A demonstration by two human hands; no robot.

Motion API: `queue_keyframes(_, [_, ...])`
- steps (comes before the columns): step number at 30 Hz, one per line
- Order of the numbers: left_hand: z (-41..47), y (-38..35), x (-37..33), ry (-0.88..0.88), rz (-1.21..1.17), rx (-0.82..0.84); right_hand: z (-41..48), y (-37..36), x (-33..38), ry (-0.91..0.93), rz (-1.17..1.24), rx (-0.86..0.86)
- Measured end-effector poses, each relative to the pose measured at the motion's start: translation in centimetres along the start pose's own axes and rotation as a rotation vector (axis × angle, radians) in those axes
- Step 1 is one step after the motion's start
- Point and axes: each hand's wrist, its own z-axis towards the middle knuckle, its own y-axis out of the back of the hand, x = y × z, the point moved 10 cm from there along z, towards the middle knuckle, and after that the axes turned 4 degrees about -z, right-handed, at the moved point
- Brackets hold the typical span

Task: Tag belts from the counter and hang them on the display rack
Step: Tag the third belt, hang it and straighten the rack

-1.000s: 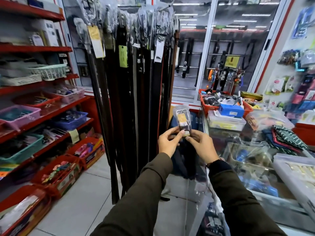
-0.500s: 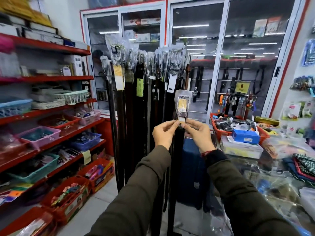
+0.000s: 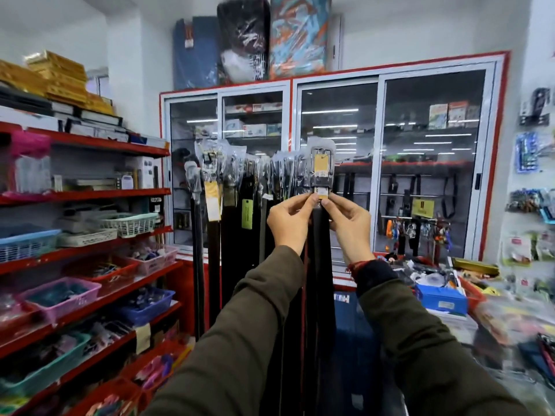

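I hold a dark belt [image 3: 320, 265] upright in front of me, its buckle end in a clear plastic sleeve with a yellow tag [image 3: 321, 163] at the top. My left hand [image 3: 289, 219] and my right hand [image 3: 350, 223] both pinch it just below the sleeve, thumbs and forefingers close together around a small white label. The strap hangs straight down between my arms. Directly behind and to the left, the display rack [image 3: 240, 175] carries several dark belts with wrapped buckles and yellow and green tags. The belt's top is level with the tops of the hanging belts.
Red shelves [image 3: 90, 199] with plastic baskets of small goods fill the left side. A glass-door cabinet with a red frame [image 3: 381, 163] stands behind the rack. The counter at the right holds a blue box [image 3: 441, 300] and cluttered trays. Packaged goods hang on the right wall.
Both hands have raised the belt from chest height to the level of the rack's top, and my view has tilted upward with it. The two-handed pinch is unchanged.
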Motion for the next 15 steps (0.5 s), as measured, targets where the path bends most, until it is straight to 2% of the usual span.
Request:
queue_keyframes(4, [1.3, -2.2, -1.5, 0.027, 0.002, 0.046, 2.0, 0.9, 1.8, 0.037, -0.084, -0.017])
queue_keyframes(15, [0.6, -1.9, -0.2, 0.163, -0.108, 0.006, 2.6, 0.3, 1.1, -0.107, -0.072, 0.116])
